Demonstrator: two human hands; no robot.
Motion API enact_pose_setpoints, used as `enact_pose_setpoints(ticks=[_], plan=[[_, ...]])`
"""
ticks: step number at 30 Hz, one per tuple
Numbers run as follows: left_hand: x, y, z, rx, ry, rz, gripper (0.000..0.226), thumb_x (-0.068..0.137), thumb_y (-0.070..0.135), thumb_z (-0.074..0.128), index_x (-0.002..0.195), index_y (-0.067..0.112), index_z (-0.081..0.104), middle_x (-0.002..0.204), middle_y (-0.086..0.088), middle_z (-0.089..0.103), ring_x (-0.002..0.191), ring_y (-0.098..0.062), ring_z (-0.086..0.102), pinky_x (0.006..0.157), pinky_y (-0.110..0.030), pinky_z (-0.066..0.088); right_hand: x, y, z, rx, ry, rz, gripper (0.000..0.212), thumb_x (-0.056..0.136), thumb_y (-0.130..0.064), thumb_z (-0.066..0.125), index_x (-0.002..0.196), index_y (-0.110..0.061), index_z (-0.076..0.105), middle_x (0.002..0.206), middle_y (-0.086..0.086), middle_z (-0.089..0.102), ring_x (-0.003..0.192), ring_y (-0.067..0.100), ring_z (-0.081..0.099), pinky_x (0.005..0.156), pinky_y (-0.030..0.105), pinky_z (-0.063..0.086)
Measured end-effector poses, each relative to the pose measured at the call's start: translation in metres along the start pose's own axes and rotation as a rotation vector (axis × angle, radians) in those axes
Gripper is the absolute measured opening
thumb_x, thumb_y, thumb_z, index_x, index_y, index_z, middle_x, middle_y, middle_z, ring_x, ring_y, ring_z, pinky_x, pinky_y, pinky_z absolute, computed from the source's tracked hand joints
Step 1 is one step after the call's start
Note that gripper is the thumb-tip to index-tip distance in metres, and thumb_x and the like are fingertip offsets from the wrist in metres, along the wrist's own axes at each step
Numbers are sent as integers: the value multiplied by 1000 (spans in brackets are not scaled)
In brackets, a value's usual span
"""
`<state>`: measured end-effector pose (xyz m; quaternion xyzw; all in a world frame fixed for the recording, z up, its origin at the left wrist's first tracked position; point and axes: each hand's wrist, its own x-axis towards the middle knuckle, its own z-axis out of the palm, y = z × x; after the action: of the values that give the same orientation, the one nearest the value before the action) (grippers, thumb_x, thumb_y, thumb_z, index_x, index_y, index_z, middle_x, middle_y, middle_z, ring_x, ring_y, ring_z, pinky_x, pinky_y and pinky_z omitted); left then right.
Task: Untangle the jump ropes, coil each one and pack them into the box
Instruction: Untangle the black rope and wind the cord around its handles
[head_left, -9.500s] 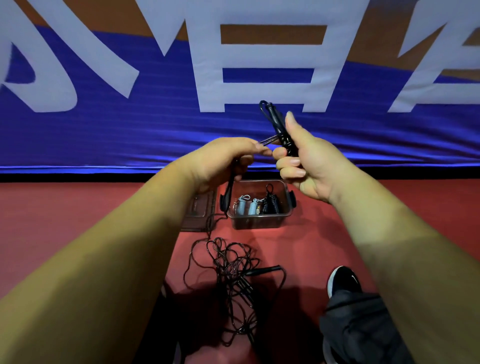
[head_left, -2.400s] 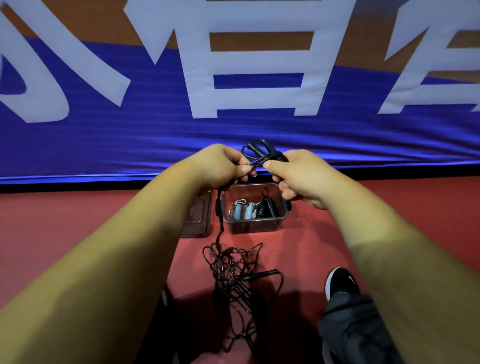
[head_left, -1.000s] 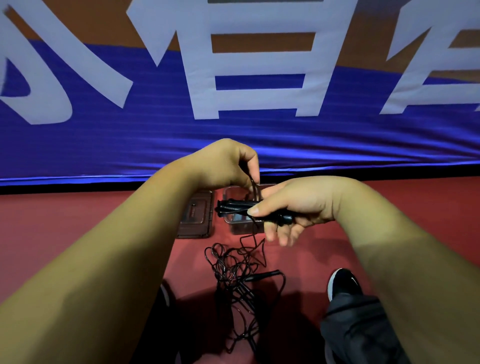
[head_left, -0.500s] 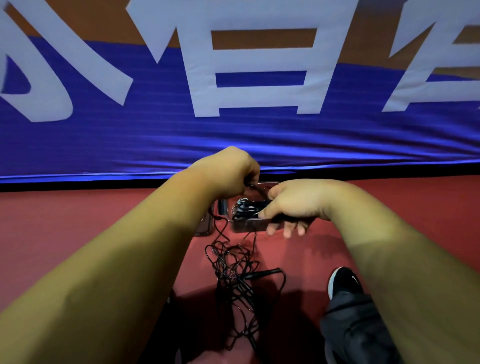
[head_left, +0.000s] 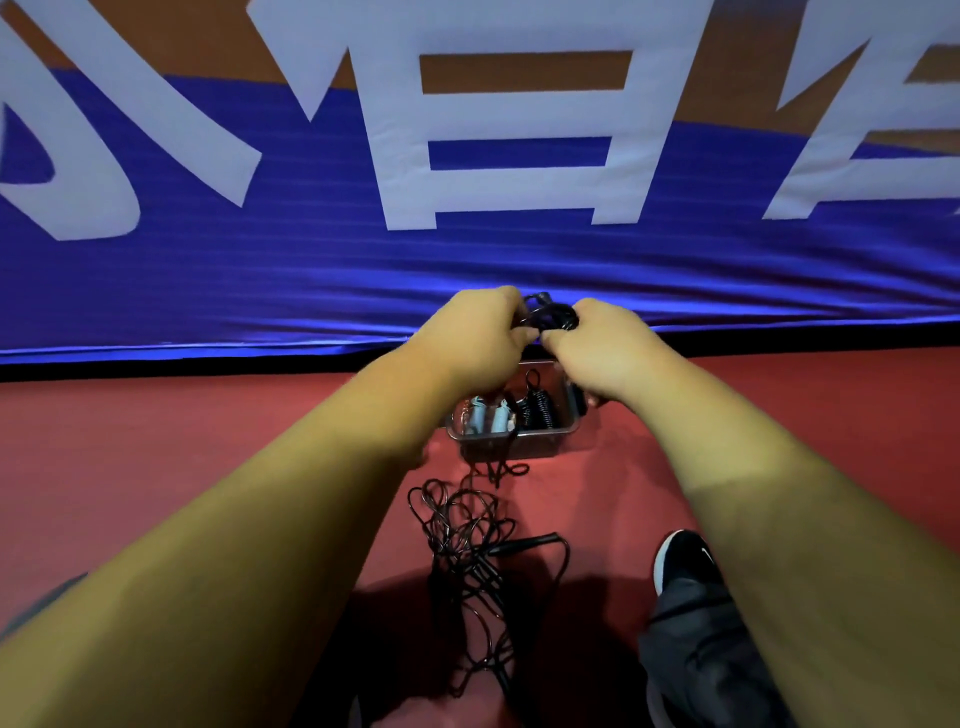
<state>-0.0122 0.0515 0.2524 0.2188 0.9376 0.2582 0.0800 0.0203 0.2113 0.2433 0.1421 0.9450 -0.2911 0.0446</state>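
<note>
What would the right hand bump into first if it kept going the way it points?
Probably the left hand: the right hand points at it across the rope bundle both grip, though depth is unclear.

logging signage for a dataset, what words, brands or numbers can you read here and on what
Blue banner: large white Chinese characters, tops cut off by the frame edge, so none can be read for sure.
Black shoe: a white swoosh mark, no words.
Clear box: no label legible.
Numbers: none.
</note>
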Motion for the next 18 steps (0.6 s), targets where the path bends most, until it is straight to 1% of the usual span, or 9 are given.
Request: enact_pose_setpoints(ticks=[2,4,7,10,12,14,16,17,18], plan=[[-5,-2,-3,-334,-149,-58,11,103,10,62,112,7,57,86,-11,66,72,-26,73,73,-47,65,1,4,-2,28,22,29,19,98,-33,59,99,-14,60,87,11,75,56,31,71,69,44,63],[-8,-7,-9,-504,-244,-90,19,99,-4,64,114,5,58,84,-10,61,73,-25,73,76,-46,64,1,7,-5,75,16,49,21,99,-33,59,100,-12,60,88,10,77,55,32,71,71,49,65],[-8,-11,-14,-432,-276,-52,23,92,-4,73,111,6,65,75,-7,70,69,-19,71,72,-38,62,-1,4,-7,113,-5,39,22,98,-30,58,98,-8,62,82,15,77,50,30,66,71,51,64],[-6,-12,-15,-213,-259,49,21,85,12,85,101,15,70,79,1,73,68,-9,63,73,-30,53,-4,-2,-8,121,1,30,22,96,-26,54,98,-7,64,75,15,74,45,28,63,65,44,60],[-8,-12,-14,-278,-301,73,23,85,16,86,98,12,68,81,3,71,72,-7,63,75,-27,51,-6,-4,-9,119,17,17,20,98,-30,54,100,-11,62,76,14,75,48,29,67,67,44,59],[-13,-14,-15,-501,-407,76,21,88,10,82,92,9,62,78,5,71,83,-16,72,76,-27,53,-8,-7,-10,110,23,-4,19,99,-32,55,100,-14,61,75,15,75,51,30,68,69,46,59],[-17,-15,-17,-717,-490,57,25,90,2,78,87,13,55,75,-1,72,98,-37,76,80,-35,55,-9,-8,-11,110,31,-26,19,98,-30,56,99,-12,62,77,17,74,51,29,66,68,45,57],[-16,-16,-17,-739,-495,34,29,89,2,79,86,13,53,75,-5,72,94,-40,76,78,-37,55,-9,-9,-11,117,40,-33,19,98,-30,56,98,-12,62,78,16,74,50,27,64,66,44,56],[-16,-15,-19,-704,-485,2,32,87,4,81,86,13,51,77,-10,73,84,-37,76,73,-36,55,-9,-9,-11,126,49,-37,18,97,-31,56,98,-13,61,78,14,73,49,27,63,65,42,56]])
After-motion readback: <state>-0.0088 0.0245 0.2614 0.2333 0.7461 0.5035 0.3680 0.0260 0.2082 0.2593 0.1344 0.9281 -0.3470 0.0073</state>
